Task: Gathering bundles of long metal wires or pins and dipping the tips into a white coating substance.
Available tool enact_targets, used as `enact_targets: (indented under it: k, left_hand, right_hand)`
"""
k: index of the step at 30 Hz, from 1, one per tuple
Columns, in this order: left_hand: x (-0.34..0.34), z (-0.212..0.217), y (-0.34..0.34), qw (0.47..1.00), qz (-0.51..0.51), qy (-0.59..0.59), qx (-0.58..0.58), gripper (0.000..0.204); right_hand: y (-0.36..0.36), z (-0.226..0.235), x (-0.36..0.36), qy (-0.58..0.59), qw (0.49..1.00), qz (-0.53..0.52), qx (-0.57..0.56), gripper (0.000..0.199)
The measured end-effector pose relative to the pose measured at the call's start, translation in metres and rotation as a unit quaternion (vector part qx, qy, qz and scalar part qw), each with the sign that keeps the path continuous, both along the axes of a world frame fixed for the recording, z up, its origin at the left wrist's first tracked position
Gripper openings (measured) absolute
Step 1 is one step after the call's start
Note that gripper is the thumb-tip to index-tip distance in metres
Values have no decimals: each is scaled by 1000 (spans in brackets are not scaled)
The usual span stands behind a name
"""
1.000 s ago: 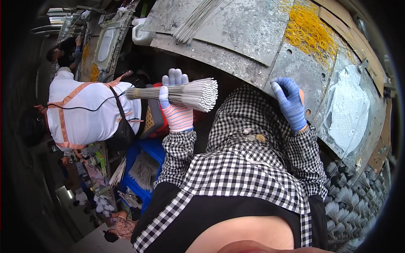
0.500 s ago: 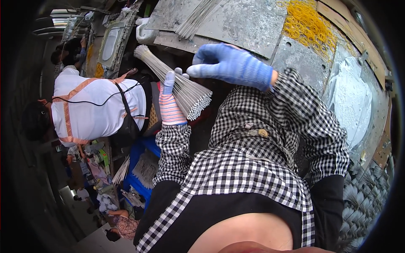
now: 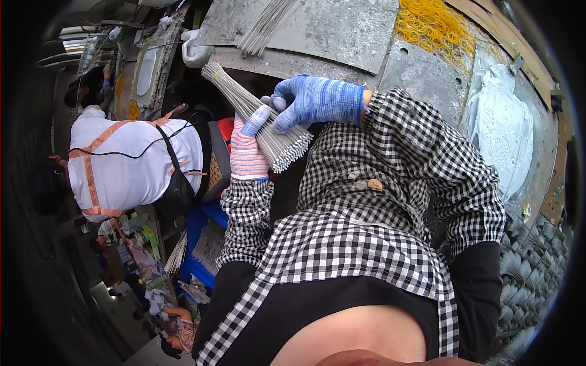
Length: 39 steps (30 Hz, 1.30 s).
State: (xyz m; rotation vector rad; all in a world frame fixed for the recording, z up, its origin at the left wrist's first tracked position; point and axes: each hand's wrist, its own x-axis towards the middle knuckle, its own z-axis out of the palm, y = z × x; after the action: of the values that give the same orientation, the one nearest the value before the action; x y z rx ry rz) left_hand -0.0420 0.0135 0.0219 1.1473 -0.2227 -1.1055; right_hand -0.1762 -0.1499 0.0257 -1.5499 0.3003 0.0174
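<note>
A fanned bundle of thin grey-white sticks (image 3: 282,145) slants in front of me. Its narrow far end is gathered by what looks like a yellow rubber band, and the near end spreads out with white tips. My left hand (image 3: 249,148), in an orange-and-white striped glove with a pale blue thumb, is closed round the bundle from the left, thumb on top. From the right, my right hand (image 3: 322,100) in a blue knitted glove curls its thumb and fingers onto the sticks' right side. Some of its fingertips are hidden against the bundle.
Yellow rubber bands (image 3: 432,29) are heaped on the grey worktable (image 3: 329,33), near more loose sticks (image 3: 267,25). White paste (image 3: 502,128) is spread at the right. A person in a white shirt (image 3: 137,161) sits at left. Stick bundles (image 3: 531,287) are stacked lower right.
My right hand has come down and left onto the bundle, its fingers closing at the sticks. My left hand still holds the bundle, nearly in place. The view has shifted slightly.
</note>
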Motion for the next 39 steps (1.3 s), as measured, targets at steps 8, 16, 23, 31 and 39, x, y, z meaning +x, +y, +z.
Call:
enact_targets:
  k: [8, 16, 23, 31, 39]
  left_hand:
    - [-9, 9, -5, 998, -41, -33, -21, 65]
    - [-21, 13, -13, 992, -61, -90, -58, 71]
    - [-32, 17, -22, 989, -41, -89, -108, 91]
    - [-45, 25, -35, 980, -24, -149, -128, 103]
    - [-48, 27, -46, 959, -46, -243, -140, 108]
  right_hand:
    - [2, -1, -14, -37, 998, -15, -47, 41]
    - [8, -8, -31, -81, 992, -42, -87, 30]
    - [6, -7, -49, -93, 983, -83, -136, 30]
    - [4, -5, -62, -109, 972, -119, -172, 33]
    - [1, 1, -71, -117, 970, -124, -174, 31]
